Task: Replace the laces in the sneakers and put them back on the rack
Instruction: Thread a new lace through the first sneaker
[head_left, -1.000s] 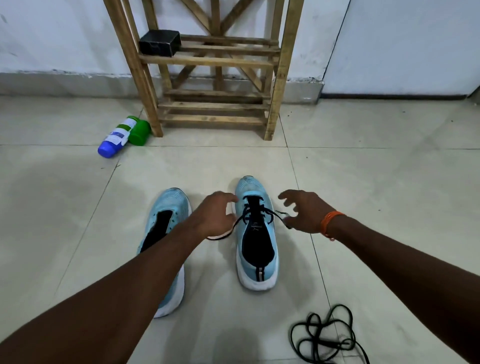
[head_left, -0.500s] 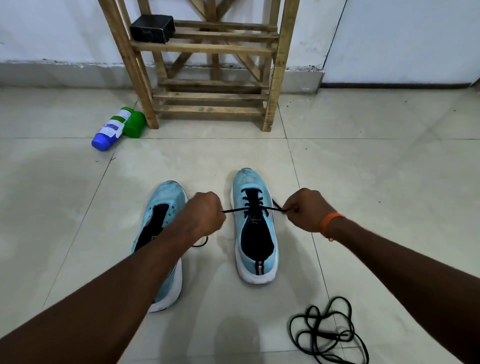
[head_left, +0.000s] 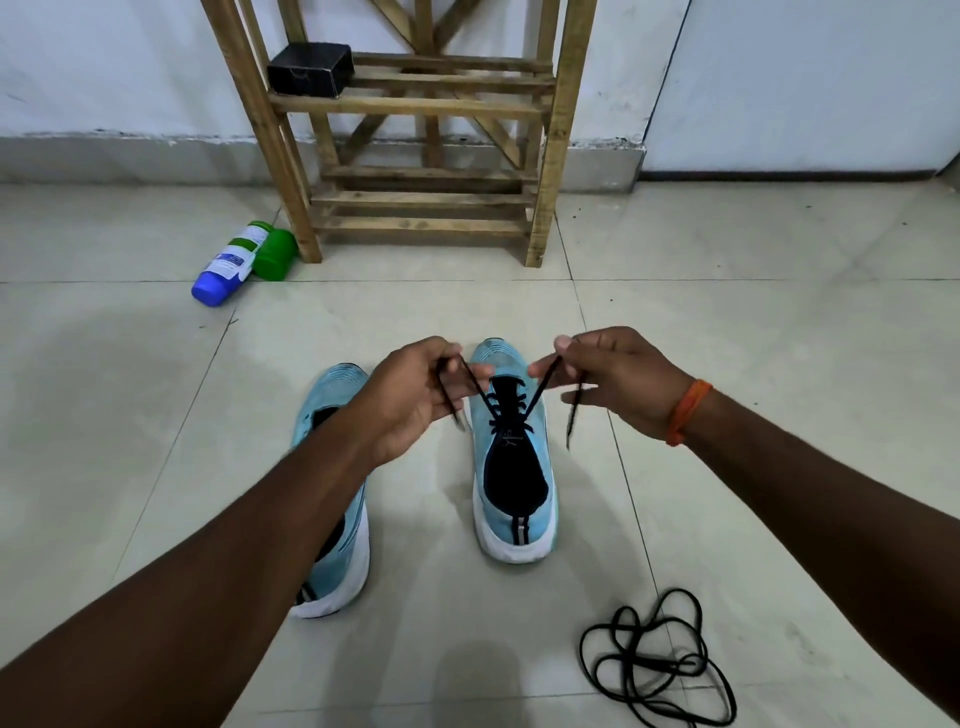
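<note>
Two light blue sneakers stand on the tiled floor, toes toward the rack. The right sneaker (head_left: 517, 457) carries a black lace (head_left: 506, 408) threaded through its eyelets. My left hand (head_left: 415, 400) pinches one end of that lace and my right hand (head_left: 618, 382) pinches the other, both ends lifted up and apart above the toe. The left sneaker (head_left: 332, 410) has no lace showing and lies partly under my left forearm. A second loose black lace (head_left: 657, 662) lies coiled on the floor at the lower right.
The wooden shoe rack (head_left: 421, 104) stands against the white wall, a small black box (head_left: 310, 70) on one shelf. A blue-capped bottle (head_left: 228, 262) lies beside a green cup (head_left: 275, 254) by the rack's left leg.
Both hands took hold of the lace ends, pulled them sideways, then raised them up and apart above the right sneaker's toe.
</note>
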